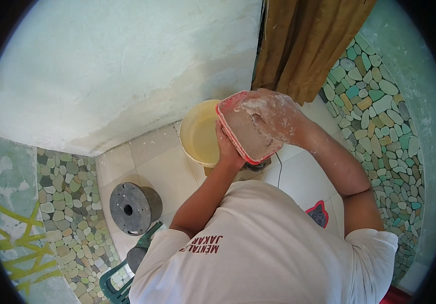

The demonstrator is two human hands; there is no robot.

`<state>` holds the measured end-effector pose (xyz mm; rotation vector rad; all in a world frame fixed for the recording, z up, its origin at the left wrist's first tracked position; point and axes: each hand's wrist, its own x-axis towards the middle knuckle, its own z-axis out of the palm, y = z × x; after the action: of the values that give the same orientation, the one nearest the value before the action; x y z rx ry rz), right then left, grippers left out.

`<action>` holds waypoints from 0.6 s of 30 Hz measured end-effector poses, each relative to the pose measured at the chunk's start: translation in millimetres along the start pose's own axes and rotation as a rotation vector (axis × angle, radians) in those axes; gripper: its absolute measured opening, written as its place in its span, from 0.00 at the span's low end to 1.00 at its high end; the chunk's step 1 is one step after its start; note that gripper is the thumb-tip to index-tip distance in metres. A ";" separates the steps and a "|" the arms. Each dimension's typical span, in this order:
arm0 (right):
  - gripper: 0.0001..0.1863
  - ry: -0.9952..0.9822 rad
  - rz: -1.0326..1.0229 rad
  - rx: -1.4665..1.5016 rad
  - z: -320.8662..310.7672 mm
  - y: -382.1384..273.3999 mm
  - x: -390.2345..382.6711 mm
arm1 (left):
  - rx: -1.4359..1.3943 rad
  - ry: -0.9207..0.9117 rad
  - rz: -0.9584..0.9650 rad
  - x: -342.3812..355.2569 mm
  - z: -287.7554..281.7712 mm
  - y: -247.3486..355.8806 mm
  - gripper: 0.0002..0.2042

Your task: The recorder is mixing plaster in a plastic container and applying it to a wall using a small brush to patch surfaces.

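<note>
Red-rimmed tray (245, 134) of grey plaster tilts over the cream bucket (200, 134) on the floor; my left hand (228, 149) grips underneath to steady it, my right hand (273, 114) scoops inside.

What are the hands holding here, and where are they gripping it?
A red-rimmed tray of grey paste, tilted: left hand grips its lower long edge; right hand, paste-smeared, is over its upper end.
</note>
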<state>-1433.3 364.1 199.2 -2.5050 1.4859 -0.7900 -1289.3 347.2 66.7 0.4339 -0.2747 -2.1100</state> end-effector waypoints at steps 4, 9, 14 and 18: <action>0.13 -0.146 0.086 -0.049 -4.0 -6.2 -1.0 | -0.021 -0.012 0.020 2.5 -6.5 1.2 0.32; 0.13 0.079 -0.050 -0.047 0.9 -7.3 -4.9 | 0.020 0.050 0.036 0.6 -0.2 0.4 0.33; 0.14 0.167 0.093 -0.087 -9.5 -8.9 -4.0 | -0.031 0.003 0.071 -2.1 1.3 2.2 0.32; 0.16 0.135 0.246 -0.137 -5.1 2.3 -9.9 | -0.064 -0.037 0.090 -2.4 -5.4 -0.4 0.32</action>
<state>-1441.4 372.1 199.0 -2.3343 1.9087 -0.8551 -1286.1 349.3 62.1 0.3395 -0.2432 -2.0343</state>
